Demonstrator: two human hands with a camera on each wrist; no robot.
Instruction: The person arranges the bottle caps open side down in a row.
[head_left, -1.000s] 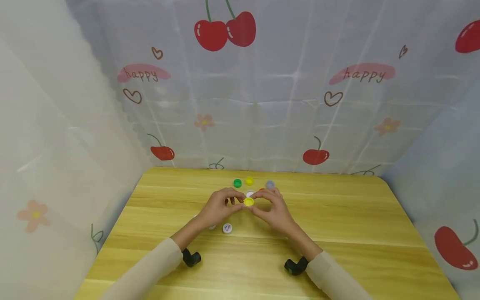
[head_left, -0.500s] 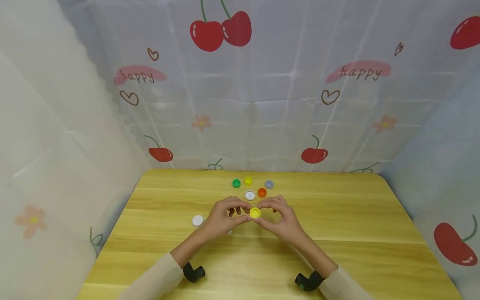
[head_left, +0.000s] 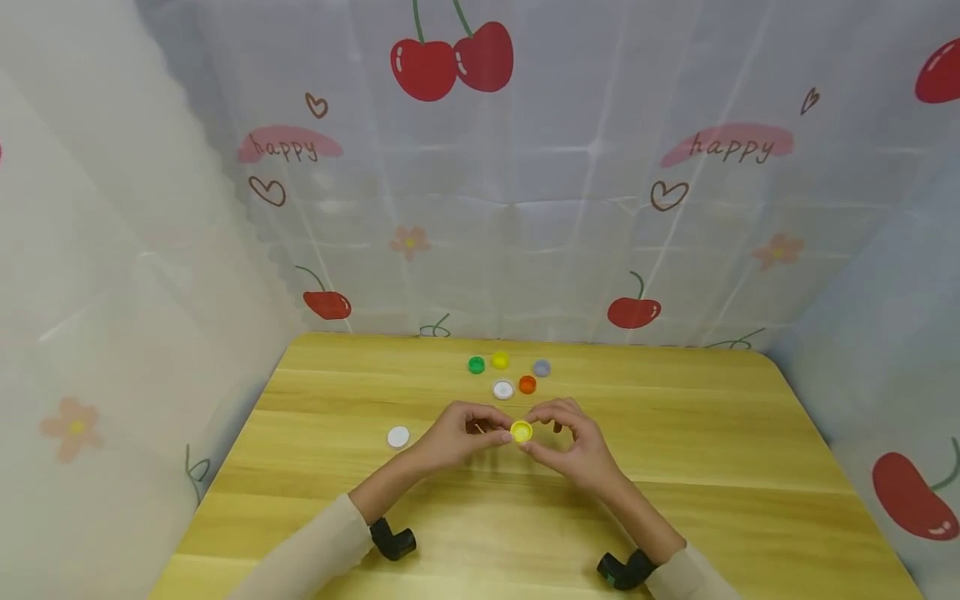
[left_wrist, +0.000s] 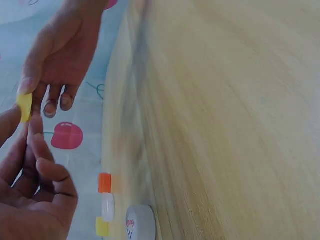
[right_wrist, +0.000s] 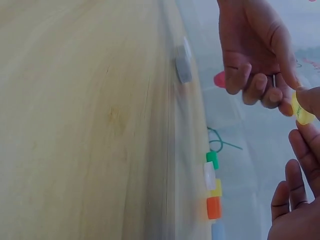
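A small yellow bottle cap is held above the table, its hollow side facing up in the head view. My left hand pinches its left edge between thumb and fingertips. Thumb and fingertips of my right hand grip the opposite edge. In the left wrist view the yellow cap appears edge-on between both hands' fingertips. Part of it is covered by fingers in the right wrist view, where faint marks show on the cap.
Toward the back of the table lie green, yellow, pale purple, orange and white caps. Another white disc sits beside the left forearm. A printed curtain stands behind the table.
Both hands have drawn the yellow cap right and nearer the body. The orange and white caps behind are uncovered. White discs near the left wrist are now covered by the arm.
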